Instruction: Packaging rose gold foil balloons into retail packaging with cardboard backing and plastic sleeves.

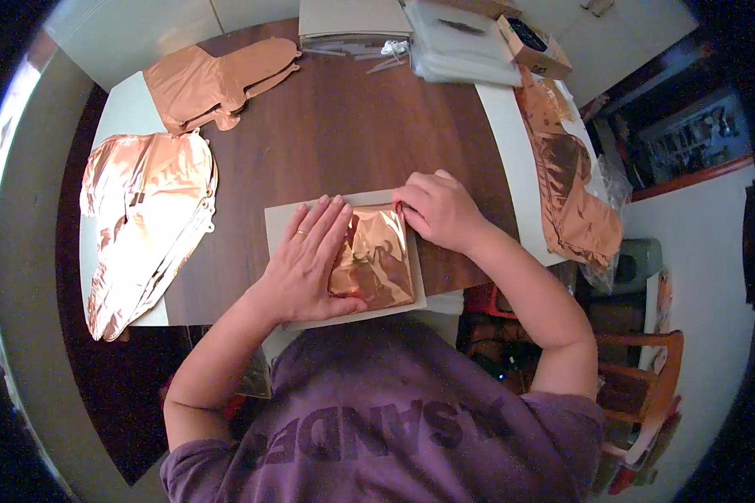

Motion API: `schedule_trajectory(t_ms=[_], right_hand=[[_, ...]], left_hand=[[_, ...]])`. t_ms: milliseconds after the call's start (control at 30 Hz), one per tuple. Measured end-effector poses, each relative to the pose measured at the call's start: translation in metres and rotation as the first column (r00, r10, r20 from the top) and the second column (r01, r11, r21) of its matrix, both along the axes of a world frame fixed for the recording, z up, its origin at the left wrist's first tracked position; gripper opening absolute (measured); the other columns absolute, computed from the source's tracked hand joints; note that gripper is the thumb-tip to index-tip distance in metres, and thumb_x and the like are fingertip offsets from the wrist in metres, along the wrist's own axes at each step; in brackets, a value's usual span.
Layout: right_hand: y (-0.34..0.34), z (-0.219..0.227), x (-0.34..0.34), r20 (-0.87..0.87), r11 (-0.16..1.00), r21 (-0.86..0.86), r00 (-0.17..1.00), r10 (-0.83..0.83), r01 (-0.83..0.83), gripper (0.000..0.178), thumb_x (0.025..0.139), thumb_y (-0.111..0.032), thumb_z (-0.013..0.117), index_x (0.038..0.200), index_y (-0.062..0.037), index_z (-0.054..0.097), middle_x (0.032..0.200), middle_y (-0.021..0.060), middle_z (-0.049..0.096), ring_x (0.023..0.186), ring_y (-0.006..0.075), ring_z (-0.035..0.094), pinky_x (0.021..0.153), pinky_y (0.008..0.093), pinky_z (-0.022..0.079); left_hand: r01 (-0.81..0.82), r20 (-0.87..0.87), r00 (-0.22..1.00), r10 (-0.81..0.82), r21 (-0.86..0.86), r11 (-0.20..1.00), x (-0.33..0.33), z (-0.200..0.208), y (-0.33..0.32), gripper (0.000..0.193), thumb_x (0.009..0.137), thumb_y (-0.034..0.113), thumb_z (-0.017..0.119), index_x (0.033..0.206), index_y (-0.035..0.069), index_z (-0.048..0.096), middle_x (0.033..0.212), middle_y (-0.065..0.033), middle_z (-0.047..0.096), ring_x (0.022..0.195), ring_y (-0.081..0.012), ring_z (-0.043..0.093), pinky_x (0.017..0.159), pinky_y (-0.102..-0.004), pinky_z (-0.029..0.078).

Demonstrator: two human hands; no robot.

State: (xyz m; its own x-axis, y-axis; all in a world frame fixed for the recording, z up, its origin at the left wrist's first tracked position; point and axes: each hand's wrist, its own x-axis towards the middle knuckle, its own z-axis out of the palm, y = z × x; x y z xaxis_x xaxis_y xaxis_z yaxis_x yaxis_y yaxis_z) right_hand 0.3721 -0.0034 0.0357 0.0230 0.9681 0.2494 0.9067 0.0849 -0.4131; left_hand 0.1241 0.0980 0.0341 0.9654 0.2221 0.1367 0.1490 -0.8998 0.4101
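A shiny rose-gold foil balloon (379,251), folded into a flat square packet, lies on a beige cardboard sheet (278,221) near the table's front edge. My left hand (304,267) rests flat over the packet's left side, its fingers stretched out and pointing away from me. At the far right corner, my right hand (438,208) has its fingers curled in a pinch on the foil's edge. Its fingertips are partly hidden.
Flat foil balloons lie in a far-left stack (184,80), a near-left stack (143,218) and a right-hand pile (575,197). Cardboard sheets (352,17), clear plastic bags (457,50) and a small box (533,46) sit at the back. A wooden chair (667,377) stands lower right.
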Motion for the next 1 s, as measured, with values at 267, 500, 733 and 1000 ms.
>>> schedule_trajectory(t_ms=[267, 500, 733, 1000], right_hand=[[-0.001, -0.009, 0.002, 0.078, 0.968, 0.232, 0.993, 0.083, -0.099, 0.009, 0.078, -0.008, 0.067, 0.087, -0.0063, 0.066, 0.077, 0.0059, 0.058, 0.067, 0.024, 0.057, 0.065, 0.0346, 0.045], [0.013, 0.019, 0.003, -0.359, 0.899, -0.431, 0.899, -0.252, 0.079, 0.016, 0.083, -0.011, 0.065, 0.091, 0.0019, 0.068, 0.078, 0.0096, 0.068, 0.069, 0.0165, 0.063, 0.065, 0.0314, 0.05], [0.018, 0.017, 0.004, -0.407, 0.803, -0.596, 0.857, -0.316, 0.013, 0.016, 0.087, -0.011, 0.057, 0.088, 0.0001, 0.069, 0.069, 0.0065, 0.067, 0.061, 0.0138, 0.06, 0.057, 0.0301, 0.046], [0.02, 0.026, -0.002, -0.452, 0.673, -0.737, 0.699, -0.554, 0.057, 0.02, 0.091, -0.012, 0.052, 0.082, -0.0022, 0.067, 0.066, 0.0062, 0.065, 0.054, 0.011, 0.053, 0.048, 0.0302, 0.038]], left_hand=[[-0.006, 0.028, 1.0, 0.006, 0.027, 1.0, 0.0, -0.001, 0.0, 0.117, 0.066, 0.066, 0.07, 0.147, -0.005, 0.023, 0.15, -0.0236, 0.031, 0.143, -0.0386, 0.025, 0.118, -0.0501, 0.014], [-0.003, 0.003, 1.0, 0.003, 0.022, 1.0, -0.001, -0.003, 0.001, 0.117, 0.067, 0.064, 0.072, 0.148, -0.003, 0.021, 0.152, -0.0233, 0.028, 0.143, -0.0389, 0.023, 0.118, -0.0511, 0.013], [-0.012, -0.011, 1.0, 0.013, 0.078, 0.997, 0.0, 0.002, -0.001, 0.113, 0.068, 0.066, 0.069, 0.146, -0.005, 0.027, 0.151, -0.0237, 0.031, 0.142, -0.0379, 0.025, 0.118, -0.0506, 0.015], [-0.022, -0.071, 0.997, 0.031, 0.128, 0.992, 0.001, 0.002, 0.0, 0.115, 0.069, 0.071, 0.063, 0.146, -0.006, 0.027, 0.151, -0.0235, 0.03, 0.143, -0.0368, 0.024, 0.118, -0.0493, 0.013]])
